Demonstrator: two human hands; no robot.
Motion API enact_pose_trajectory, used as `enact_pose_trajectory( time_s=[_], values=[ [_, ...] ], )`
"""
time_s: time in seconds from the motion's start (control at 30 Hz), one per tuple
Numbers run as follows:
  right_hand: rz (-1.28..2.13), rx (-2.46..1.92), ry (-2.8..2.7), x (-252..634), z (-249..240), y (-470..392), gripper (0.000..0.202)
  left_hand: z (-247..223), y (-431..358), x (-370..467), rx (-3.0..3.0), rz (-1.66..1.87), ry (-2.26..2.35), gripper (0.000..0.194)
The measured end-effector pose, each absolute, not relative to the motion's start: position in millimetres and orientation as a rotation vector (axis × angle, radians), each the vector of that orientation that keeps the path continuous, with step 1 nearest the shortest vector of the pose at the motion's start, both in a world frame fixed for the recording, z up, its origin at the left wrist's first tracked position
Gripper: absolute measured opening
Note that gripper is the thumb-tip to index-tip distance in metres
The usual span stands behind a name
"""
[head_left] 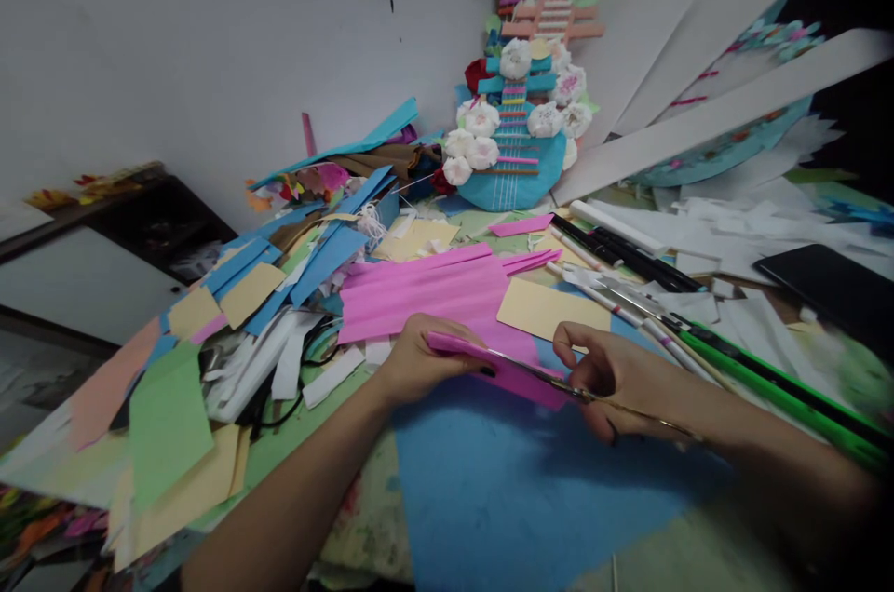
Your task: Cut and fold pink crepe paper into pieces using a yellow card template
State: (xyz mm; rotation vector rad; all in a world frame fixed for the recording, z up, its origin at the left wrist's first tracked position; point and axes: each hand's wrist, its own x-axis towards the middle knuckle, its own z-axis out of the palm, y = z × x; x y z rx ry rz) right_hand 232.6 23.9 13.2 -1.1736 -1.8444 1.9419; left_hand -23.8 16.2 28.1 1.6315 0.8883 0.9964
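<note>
My left hand (434, 357) is closed on a folded strip of pink paper (527, 384), pinching it at its left end. In my right hand (618, 378) is a pair of scissors (541, 373), with the thumb and fingers around its handles. The blades point left and lie along the strip's upper edge, close to my left fingers. Just behind my left hand lies a larger sheet of pink crepe paper (426, 289) with ridged folds. Below both hands a blue sheet (531, 490) covers the table's near part.
A cream card (551, 308) lies behind my hands. To the right are a green cutter (782, 378), black pens (621, 252) and a dark phone (828, 280). Paper scraps crowd the left, including a green piece (169, 420). A blue paper guitar (513, 154) with white flowers leans against the wall.
</note>
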Motion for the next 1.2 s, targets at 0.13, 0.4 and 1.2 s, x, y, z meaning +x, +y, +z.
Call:
enact_pose_trajectory(
  time_s=[0.13,0.4,1.2],
  values=[
    [1.919,-1.114,-1.851,230,15,22,0.053,28,15,-21,1.678,0.927,0.872,0.006],
    [1.974,-1.252,-1.765,220,27,20,0.066,25,16,-21,1.724,0.886,0.853,0.007],
    [1.967,-1.210,-1.799,221,31,21,0.057,21,16,-18,1.832,0.833,0.844,0.008]
  ],
)
